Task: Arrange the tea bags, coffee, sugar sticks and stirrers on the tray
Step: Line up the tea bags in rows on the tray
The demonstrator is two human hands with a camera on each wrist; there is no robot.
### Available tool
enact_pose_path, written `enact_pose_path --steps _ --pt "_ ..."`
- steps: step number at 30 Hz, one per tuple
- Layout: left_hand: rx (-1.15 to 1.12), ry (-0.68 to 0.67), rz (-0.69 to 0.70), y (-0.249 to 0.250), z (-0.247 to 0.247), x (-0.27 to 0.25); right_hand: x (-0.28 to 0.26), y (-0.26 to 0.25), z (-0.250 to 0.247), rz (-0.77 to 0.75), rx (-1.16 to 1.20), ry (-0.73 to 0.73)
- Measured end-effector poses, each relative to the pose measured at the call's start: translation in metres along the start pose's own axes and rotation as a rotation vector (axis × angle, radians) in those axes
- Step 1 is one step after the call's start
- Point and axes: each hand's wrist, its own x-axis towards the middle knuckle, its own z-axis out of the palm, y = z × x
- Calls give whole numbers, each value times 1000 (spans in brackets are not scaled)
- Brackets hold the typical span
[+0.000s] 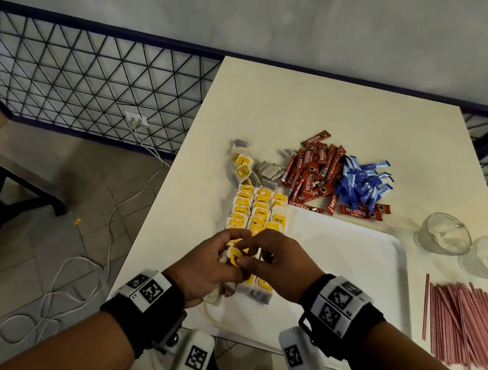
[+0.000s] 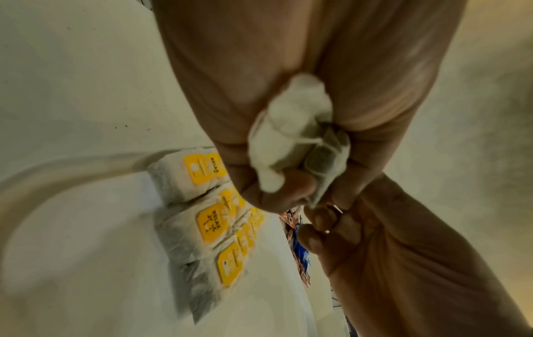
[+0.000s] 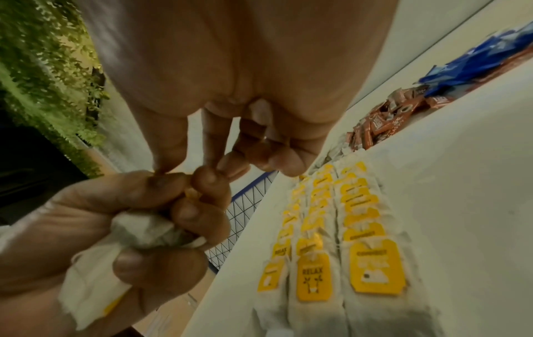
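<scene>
Tea bags with yellow tags (image 1: 259, 213) lie in three rows along the left side of the white tray (image 1: 351, 267). Above the rows' near end, my left hand (image 1: 233, 249) grips a small bunch of tea bags (image 2: 294, 141) in its curled fingers. My right hand (image 1: 239, 260) meets it and pinches the yellow tag (image 1: 236, 254) of one of those bags. Red coffee sticks (image 1: 312, 173) and blue sugar sticks (image 1: 362, 182) are heaped on the table beyond the tray. Pink stirrers (image 1: 465, 322) lie to the tray's right. The rows (image 3: 331, 239) also show under my right wrist.
More loose tea bags (image 1: 242, 165) lie on the table past the tray's far left corner. Two glass bowls (image 1: 444, 233) stand at the right, behind the stirrers. The table's left edge runs close to the tray; cables lie on the floor there.
</scene>
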Motion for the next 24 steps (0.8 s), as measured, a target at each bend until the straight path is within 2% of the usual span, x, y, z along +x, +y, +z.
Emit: enact_pose_path --steps 5,10,12,14,17,19,21,24 --pt "16 -20 -20 -3 2 -1 2 -1 -4 33 151 95" --pt "289 65 -107 -12 -14 -9 4 -5 -16 35 143 109" --pt "535 188 -38 -8 -23 -10 5 -8 -21 13 85 107" --pt "719 300 112 0 -27 -10 6 -12 -23 -7 7 89" --pt "774 245 271 9 -22 -7 10 -20 -18 -39 -73 67" --pt "870 208 308 10 -21 -4 11 -23 -13 -42 -73 74" --pt "877 198 255 4 -27 -3 11 -19 -8 -19 -92 73" --pt "980 194 75 -13 -39 -3 4 2 3 39 -221 16"
